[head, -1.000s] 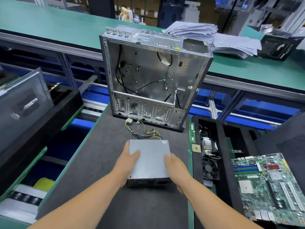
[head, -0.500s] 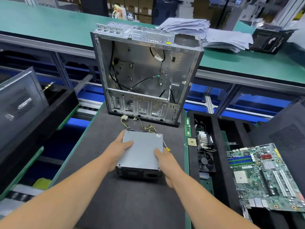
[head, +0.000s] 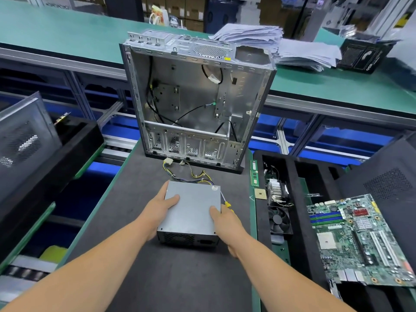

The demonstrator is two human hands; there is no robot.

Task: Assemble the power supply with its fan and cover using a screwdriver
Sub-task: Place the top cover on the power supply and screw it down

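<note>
Left hand (head: pixel 157 208) grips the left side of the grey power supply (head: pixel 191 210) on the black mat (head: pixel 144 278), thumb on top. Right hand (head: pixel 227 224) grips its right side, a yellow-handled screwdriver (head: pixel 225 201) just beyond those fingers.

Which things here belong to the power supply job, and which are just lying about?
Job: power supply, gripped by left hand and right hand; screwdriver beside it; fan; open case.

Lying about: motherboard, heatsink, memory stick, paper stack.
</note>
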